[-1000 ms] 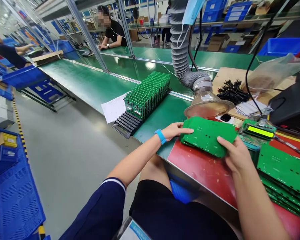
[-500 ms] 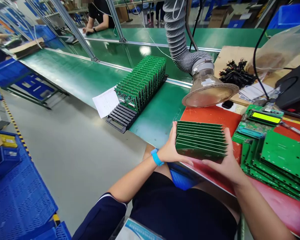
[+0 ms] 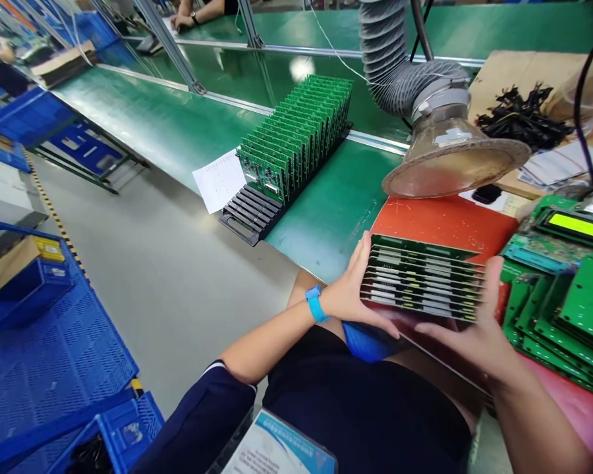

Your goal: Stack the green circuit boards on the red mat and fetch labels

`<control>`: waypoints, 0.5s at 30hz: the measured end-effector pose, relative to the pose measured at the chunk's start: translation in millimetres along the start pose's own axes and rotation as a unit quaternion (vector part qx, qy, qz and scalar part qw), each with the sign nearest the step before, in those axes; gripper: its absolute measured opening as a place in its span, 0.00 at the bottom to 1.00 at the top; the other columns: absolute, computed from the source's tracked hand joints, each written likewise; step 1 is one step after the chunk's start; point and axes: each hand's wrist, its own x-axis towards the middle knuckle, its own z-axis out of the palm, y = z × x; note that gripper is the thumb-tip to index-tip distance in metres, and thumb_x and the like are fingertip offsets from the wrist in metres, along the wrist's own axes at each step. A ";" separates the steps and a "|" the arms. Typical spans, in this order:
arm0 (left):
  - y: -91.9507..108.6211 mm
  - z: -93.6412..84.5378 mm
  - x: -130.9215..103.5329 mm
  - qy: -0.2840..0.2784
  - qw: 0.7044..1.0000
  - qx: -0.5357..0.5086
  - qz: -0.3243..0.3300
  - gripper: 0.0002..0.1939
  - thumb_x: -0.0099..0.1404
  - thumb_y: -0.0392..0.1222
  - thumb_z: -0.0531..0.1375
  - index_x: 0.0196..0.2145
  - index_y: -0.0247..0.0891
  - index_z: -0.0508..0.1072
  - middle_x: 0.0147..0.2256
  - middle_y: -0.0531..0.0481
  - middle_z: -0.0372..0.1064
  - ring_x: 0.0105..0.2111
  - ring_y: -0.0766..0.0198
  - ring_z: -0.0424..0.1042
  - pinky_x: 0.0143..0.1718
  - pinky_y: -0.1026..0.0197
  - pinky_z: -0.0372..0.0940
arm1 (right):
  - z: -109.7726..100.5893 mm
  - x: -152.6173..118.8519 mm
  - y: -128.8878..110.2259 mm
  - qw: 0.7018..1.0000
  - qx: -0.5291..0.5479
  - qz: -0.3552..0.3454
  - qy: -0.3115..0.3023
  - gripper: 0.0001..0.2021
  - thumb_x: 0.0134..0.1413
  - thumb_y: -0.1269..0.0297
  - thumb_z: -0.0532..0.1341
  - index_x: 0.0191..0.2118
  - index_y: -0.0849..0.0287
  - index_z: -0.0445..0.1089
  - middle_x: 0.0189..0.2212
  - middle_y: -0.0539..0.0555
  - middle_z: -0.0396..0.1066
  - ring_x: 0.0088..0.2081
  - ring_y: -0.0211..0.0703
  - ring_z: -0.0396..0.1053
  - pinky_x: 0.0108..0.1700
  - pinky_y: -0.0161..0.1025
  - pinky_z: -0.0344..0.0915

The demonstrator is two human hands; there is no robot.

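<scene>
Board stack (image 3: 422, 280) underside — hidden; print unreadable

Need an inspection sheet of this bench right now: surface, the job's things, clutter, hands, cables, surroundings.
Surface: red mat at the bench edge, green conveyor belt behind.
Job's things: stack of green circuit boards, held edge-on above the mat.
Clutter: loose boards on the right; display board; black parts; papers.
Hands: left hand and right hand clasp the stack's ends.
Cables: black cable at right.
Surroundings: rack of upright boards, paper sheet, extraction hood, blue crates, a person's hand far back.
</scene>
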 end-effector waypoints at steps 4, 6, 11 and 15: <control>6.1 -7.5 2.9 -0.002 0.997 -0.072 -0.001 0.76 0.42 0.74 0.63 0.65 0.29 0.18 0.66 0.46 0.10 0.67 0.61 0.16 0.70 0.60 0.24 | -0.2 10.2 -1.7 0.998 0.015 0.054 0.020 0.60 0.44 0.56 0.69 0.70 0.45 0.21 0.64 0.59 0.49 0.59 0.60 0.59 0.57 0.60 0.56; 11.6 -3.4 0.9 0.051 0.984 -0.170 0.001 0.65 0.55 0.75 0.50 0.65 0.18 0.25 0.67 0.43 0.17 0.68 0.63 0.22 0.70 0.66 0.27 | 0.3 10.7 -2.3 0.998 0.008 0.055 0.015 0.62 0.42 0.55 0.70 0.70 0.45 0.21 0.63 0.60 0.50 0.59 0.62 0.58 0.55 0.61 0.56; 11.0 11.7 -6.0 0.087 0.986 -0.139 0.003 0.60 0.55 0.73 0.52 0.67 0.33 0.25 0.67 0.51 0.17 0.68 0.63 0.21 0.70 0.64 0.25 | 0.1 5.2 -1.3 1.000 -0.030 0.006 0.009 0.60 0.46 0.53 0.68 0.69 0.44 0.17 0.66 0.61 0.42 0.61 0.65 0.53 0.53 0.65 0.55; -9.9 10.4 -8.8 0.021 0.998 0.029 0.056 0.69 0.51 0.60 0.67 0.62 0.50 0.10 0.65 0.52 0.08 0.67 0.57 0.18 0.71 0.51 0.30 | -5.0 4.9 9.6 0.999 0.007 0.026 -0.042 0.61 0.49 0.57 0.67 0.67 0.48 0.11 0.62 0.62 0.52 0.56 0.59 0.63 0.51 0.61 0.59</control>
